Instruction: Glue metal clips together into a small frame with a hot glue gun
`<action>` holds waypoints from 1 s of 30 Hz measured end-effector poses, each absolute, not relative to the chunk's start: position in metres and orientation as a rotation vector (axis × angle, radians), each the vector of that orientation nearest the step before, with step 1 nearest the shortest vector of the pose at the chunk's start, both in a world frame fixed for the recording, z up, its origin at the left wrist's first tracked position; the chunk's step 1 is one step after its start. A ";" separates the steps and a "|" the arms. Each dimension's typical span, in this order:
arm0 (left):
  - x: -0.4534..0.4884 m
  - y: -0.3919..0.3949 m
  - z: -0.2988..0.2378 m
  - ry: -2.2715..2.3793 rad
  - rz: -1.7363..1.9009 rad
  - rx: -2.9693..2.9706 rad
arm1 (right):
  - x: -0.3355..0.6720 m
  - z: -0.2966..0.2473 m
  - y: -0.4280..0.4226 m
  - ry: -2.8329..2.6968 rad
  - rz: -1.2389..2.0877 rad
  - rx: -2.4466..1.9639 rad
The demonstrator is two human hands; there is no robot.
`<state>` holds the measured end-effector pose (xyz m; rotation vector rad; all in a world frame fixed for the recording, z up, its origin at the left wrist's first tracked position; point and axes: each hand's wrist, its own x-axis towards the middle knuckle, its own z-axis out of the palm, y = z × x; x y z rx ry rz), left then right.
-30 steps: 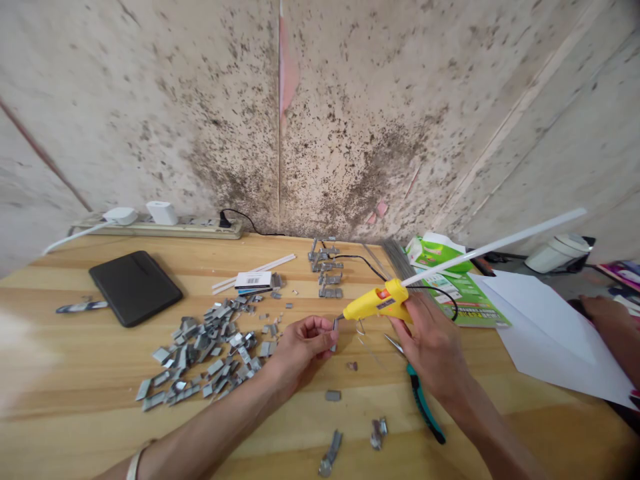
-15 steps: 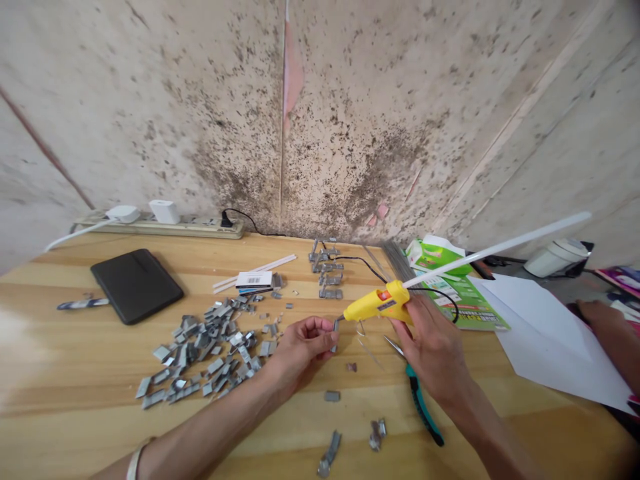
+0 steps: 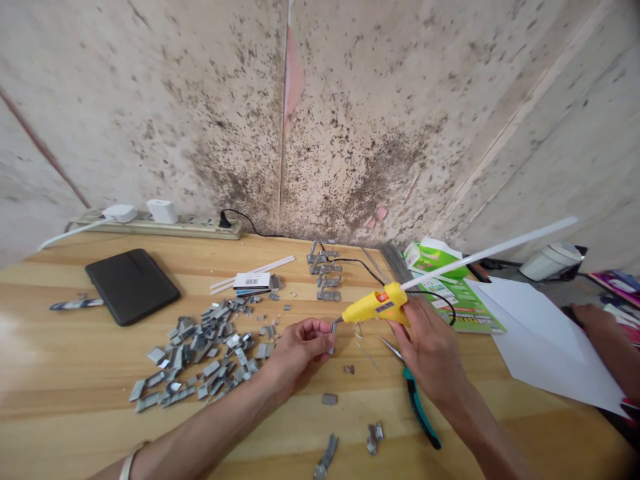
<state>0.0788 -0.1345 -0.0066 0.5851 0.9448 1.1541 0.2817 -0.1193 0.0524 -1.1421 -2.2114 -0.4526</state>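
So the right hand (image 3: 433,333) is gripping a yellow hot glue gun (image 3: 375,305), fingers curled round it. Left of the gun, the left hand (image 3: 304,343) is pinching a small grey metal piece (image 3: 333,339), its top maybe touching the nozzle (image 3: 338,321). Teal-handled pliers (image 3: 420,408) are lying on the gun's near side.

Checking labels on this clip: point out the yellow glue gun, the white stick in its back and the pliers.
Yellow glue gun (image 3: 371,307): head view, on its body.
White stick (image 3: 490,254): head view, about mid-length.
Pliers (image 3: 413,395): head view, on the handle.
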 end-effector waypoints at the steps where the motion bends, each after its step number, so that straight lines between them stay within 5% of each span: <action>1: 0.079 -0.134 -0.006 0.948 1.150 0.583 | 0.282 0.053 -0.120 -2.210 -0.457 -1.142; 30: 0.079 -0.132 -0.015 0.940 1.153 0.612 | 0.281 0.054 -0.121 -2.211 -0.521 -1.111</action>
